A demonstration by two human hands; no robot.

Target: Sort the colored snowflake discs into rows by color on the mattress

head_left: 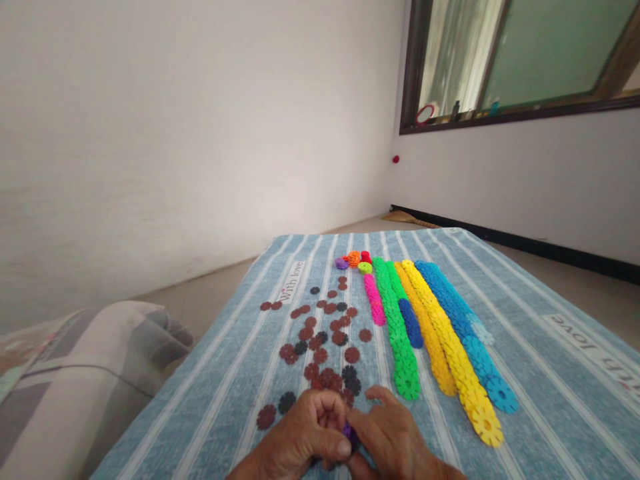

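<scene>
My left hand (305, 433) and my right hand (395, 437) meet at the near edge of a blue striped cloth (530, 347). Their fingers are pinched together on a small purple disc piece (349, 435) between them. Just beyond my hands lie several loose dark red and black snowflake discs (325, 347). To the right run long stacked rows of discs: pink (374, 300), green (397, 327), dark blue (411, 323), orange (427, 333), yellow (453, 347) and light blue (465, 327).
A few single discs, purple (341, 263), orange (354, 258), red (366, 256) and lime (365, 268), lie at the far end of the rows. A folded grey blanket (85, 373) is at the left. White walls and a window (525, 53) stand behind.
</scene>
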